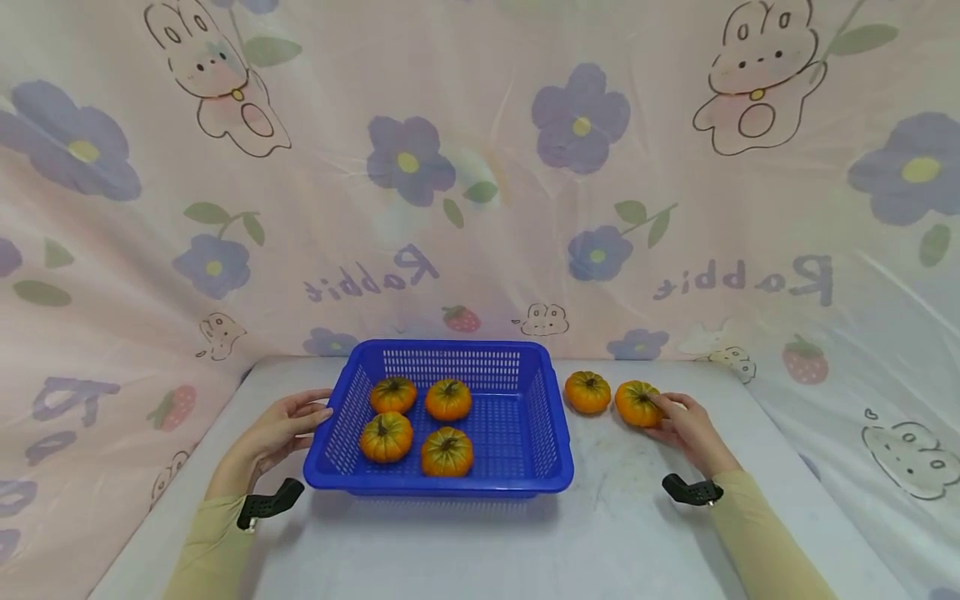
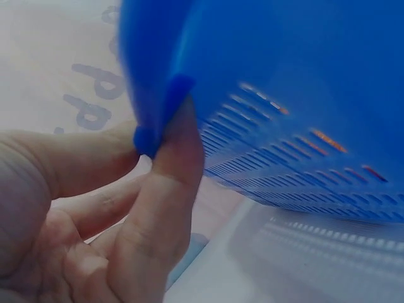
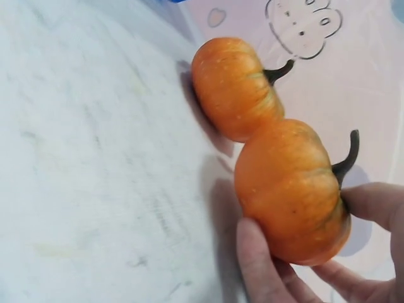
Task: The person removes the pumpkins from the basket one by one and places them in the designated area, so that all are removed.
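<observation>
A blue plastic basket (image 1: 495, 483) with slotted walls stands on the white table, several small orange pumpkins inside it, one of them a pumpkin (image 1: 447, 452) near its front wall. My left hand (image 1: 288, 427) pinches the basket's left rim (image 2: 151, 120) between thumb and fingers. To the right of the basket, my right hand (image 1: 686, 427) grips a pumpkin (image 3: 290, 196) with a dark curved stem, thumb near the stem and fingers at its side and underneath. Just left of it sits another pumpkin (image 1: 588, 392) on the table.
The white table (image 1: 630, 533) extends in front of the basket and to both sides. A pale curtain (image 1: 495, 225) printed with rabbits and flowers hangs behind the table and along its sides. A dark wrist camera (image 1: 270, 503) is strapped on each forearm.
</observation>
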`<state>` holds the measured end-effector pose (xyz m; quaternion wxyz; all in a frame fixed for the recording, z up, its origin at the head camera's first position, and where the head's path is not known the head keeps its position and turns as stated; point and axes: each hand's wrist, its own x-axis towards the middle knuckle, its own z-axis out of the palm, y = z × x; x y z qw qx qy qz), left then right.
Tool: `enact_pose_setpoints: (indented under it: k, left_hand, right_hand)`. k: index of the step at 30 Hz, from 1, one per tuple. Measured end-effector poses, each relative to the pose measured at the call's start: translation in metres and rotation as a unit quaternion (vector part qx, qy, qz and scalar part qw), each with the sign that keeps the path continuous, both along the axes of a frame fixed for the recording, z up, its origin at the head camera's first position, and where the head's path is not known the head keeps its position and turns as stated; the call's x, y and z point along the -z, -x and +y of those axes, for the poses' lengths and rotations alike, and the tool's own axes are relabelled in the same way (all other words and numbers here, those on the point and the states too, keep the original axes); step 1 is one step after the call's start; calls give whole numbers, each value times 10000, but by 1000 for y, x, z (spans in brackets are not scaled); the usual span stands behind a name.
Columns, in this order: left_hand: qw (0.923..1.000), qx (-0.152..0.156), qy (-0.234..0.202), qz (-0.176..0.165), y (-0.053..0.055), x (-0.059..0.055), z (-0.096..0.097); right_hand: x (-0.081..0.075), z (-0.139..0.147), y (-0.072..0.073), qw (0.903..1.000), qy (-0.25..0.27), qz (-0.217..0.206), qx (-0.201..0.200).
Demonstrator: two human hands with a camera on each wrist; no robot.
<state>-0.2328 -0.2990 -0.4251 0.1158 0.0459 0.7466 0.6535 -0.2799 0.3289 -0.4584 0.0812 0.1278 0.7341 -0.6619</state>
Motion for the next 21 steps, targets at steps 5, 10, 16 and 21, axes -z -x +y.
enact_pose_setpoints:
  k: [5, 10, 16, 21]
  left_hand:
    - [10000, 22, 21, 23, 0, 0, 0]
    - [10000, 92, -37, -6, 0, 0, 1]
    - [9999, 89, -50, -36, -1, -1, 1]
    - [9999, 90, -80, -50, 0, -1, 1]
  right_hand:
    - [2, -3, 7, 9999, -45, 2, 131]
    - [1, -8, 12, 9997, -93, 46, 223]
    - [2, -9, 15, 9991, -153, 68, 389]
    - [2, -10, 19, 9989, -219, 98, 392]
